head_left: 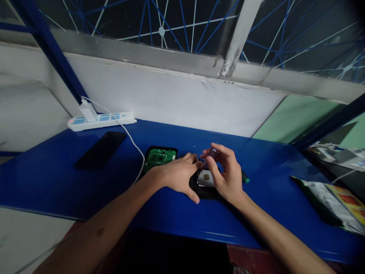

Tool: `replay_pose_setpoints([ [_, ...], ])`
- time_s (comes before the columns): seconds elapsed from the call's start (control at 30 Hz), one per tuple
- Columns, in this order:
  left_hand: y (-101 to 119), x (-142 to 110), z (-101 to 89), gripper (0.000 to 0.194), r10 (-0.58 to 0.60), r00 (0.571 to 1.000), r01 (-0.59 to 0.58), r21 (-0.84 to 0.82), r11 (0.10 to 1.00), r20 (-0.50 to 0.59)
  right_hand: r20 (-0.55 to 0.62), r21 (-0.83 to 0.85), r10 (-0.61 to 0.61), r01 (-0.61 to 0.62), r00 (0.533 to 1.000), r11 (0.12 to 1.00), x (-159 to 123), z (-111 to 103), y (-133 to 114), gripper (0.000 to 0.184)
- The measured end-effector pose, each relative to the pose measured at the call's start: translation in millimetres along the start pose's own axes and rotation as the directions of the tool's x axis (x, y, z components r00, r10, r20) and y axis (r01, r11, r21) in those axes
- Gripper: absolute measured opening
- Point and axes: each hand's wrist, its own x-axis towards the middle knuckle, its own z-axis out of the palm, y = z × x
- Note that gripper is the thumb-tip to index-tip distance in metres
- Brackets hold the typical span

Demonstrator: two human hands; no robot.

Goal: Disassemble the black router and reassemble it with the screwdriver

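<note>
The case (208, 194) lay on the blue table (108, 205), under the two hands and just to the right of the green board (161, 156) in its own black shell. A pale plate (202, 180) with a small brown square on it showed inside the case.

The left hand (184, 174) was spread out, palm down, with its fingers over the far left part of the case and its thumb near the close edge. It seemed to press down and did not wrap around anything. The right hand (228, 173) was bent above the case, with its thumb and fingers closed around a purple tool (212, 153). The tip was blurry, so I could not tell if it touched the case.

The case looked light and stiff, like hard plastic, so it might slide on the smooth table if nothing held it. Its outer rim looked like the best place to hold. The plate looked thin and easy to bend or scratch. The board looked easy to break, so its shell's edge seemed safer to hold than the green part. The tool looked small, light and maybe slippery, best held around its purple part.
</note>
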Motion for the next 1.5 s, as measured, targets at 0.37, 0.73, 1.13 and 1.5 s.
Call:
replay_pose_setpoints([
  [0.37, 0.8, 0.4, 0.4, 0.097, -0.01, 1.0, 0.01, 0.0, 1.0, 0.027, -0.015, -0.038, -0.059, 0.059, 0.998, 0.998, 2.5, -1.7, 3.9, 0.027],
  [0.73, 0.8, 0.3, -2.0, 0.097, 0.004, 1.0, -0.004, 0.019, 1.0, 0.017, 0.075, 0.037, -0.011, 0.008, 0.997, 0.999, 0.1, -4.2, -9.8, 0.033],
  [1.13, 3.9, -1.0, -2.7, 0.098, -0.022, 1.0, 0.022, 0.011, 1.0, 0.022, -0.036, -0.116, -0.083, 0.078, 0.996, 0.99, 4.8, -4.1, -5.1, 0.027],
  [1.5, 4.0, -0.4, -3.7, 0.1, -0.029, 0.999, 0.028, 0.008, 1.0, 0.038, 0.028, -0.02, -0.049, 0.049, 0.998, 0.999, 4.2, -5.2, -3.3, 0.027],
])
